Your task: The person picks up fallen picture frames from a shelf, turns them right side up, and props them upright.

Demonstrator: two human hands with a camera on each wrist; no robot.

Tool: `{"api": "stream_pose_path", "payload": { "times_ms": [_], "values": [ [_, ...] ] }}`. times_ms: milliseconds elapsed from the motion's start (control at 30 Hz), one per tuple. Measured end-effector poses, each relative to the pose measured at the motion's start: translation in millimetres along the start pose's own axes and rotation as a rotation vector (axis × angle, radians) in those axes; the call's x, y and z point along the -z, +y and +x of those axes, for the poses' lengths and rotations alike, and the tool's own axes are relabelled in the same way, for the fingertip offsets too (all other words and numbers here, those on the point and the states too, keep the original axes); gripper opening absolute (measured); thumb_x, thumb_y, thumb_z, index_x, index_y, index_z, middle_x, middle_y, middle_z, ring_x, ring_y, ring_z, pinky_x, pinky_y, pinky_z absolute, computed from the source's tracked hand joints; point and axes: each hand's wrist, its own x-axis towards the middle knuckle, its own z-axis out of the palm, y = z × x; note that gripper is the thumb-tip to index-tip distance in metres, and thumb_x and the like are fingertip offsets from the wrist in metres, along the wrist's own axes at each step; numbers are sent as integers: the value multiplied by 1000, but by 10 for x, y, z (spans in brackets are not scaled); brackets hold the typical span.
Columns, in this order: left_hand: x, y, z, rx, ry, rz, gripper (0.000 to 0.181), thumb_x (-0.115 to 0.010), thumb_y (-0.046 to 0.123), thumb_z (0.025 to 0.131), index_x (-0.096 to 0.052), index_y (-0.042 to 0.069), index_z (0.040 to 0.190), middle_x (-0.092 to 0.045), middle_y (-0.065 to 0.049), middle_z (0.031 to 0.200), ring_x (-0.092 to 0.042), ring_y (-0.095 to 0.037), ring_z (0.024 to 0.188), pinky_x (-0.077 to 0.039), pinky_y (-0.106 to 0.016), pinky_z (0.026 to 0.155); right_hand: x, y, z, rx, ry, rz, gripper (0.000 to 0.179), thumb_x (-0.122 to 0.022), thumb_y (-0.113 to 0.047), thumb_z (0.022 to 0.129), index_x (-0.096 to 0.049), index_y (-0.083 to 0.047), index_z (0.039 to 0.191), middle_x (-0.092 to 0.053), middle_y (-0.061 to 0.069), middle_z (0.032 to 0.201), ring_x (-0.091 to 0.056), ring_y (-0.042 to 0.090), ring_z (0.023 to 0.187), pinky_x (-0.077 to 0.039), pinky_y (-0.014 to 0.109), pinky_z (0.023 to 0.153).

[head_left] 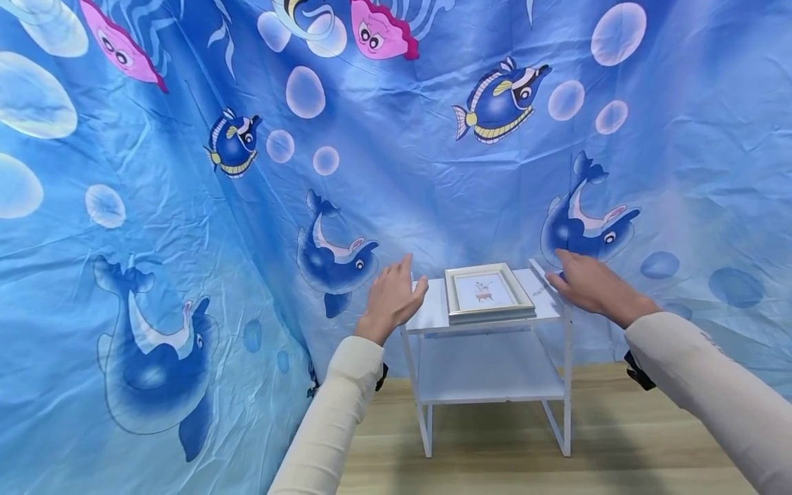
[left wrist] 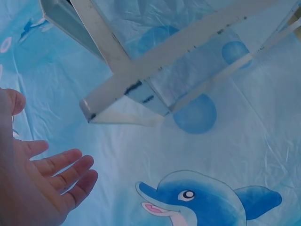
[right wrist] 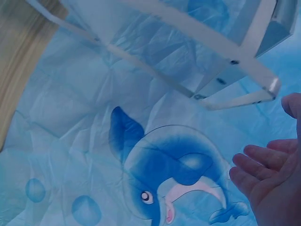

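On top of a small white side table (head_left: 433,306) lies a cream picture frame (head_left: 454,292) with a drawing of a potted plant inside. My left hand (head_left: 393,294), fingers extended, is at the table's left side, apart from the frame. On the opposite side my right hand (head_left: 590,285) reaches over the table's raised right edge bar with fingers stretched out. In the left wrist view the left hand (left wrist: 51,179) has its palm turned up and nothing in it, near a table corner. The right wrist view shows the right hand (right wrist: 273,169) likewise with nothing held, beside the table's metal frame (right wrist: 254,70).
A blue curtain (head_left: 408,192) printed with dolphins, fish and bubbles hangs behind the table and along the left. The table has a lower white shelf (head_left: 489,364) and thin legs standing on a wood-look floor (head_left: 495,447).
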Motion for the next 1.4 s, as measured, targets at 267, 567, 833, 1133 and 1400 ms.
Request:
{"api": "stream_pose_path", "payload": {
  "times_ms": [267,567,833,1133,1400],
  "values": [
    [-53,106,38,-5,-31,-14,64,-38,45,103,-28,10,156,-42,-16,153,-40,-34,141,-34,-50,114,16,-168,100,-25,-35,9,72,-40,-37,104,-18,14,150,-33,41,146,-38,57,132,-34,66,105],
    [-106,265,101,10,-53,-55,65,-37,46,104,-26,12,157,-38,-15,155,-37,-32,143,-34,-48,115,-31,-295,191,-53,-62,52,73,-39,-37,105,-13,11,153,-26,39,151,-31,56,137,-31,67,107],
    [-183,395,137,0,-93,-68,61,-36,43,105,-31,9,155,-37,-17,153,-37,-33,141,-38,-50,111,-155,-352,242,-33,-40,32,70,-43,-33,104,-18,12,152,-36,39,146,-41,54,132,-37,64,104],
    [-352,469,122,4,-119,-156,64,-40,41,103,-27,7,156,-31,-21,156,-35,-35,143,-38,-51,111,-251,-414,288,-39,-67,30,71,-43,-32,104,-16,12,152,-34,38,148,-37,52,135,-34,63,108],
    [-438,539,138,4,-112,-145,62,-42,39,103,-31,8,155,-36,-20,154,-42,-34,138,-43,-51,105,-298,-409,305,-16,-55,47,68,-46,-30,102,-23,13,149,-42,39,142,-50,50,125,-41,61,101]
  ]
}}
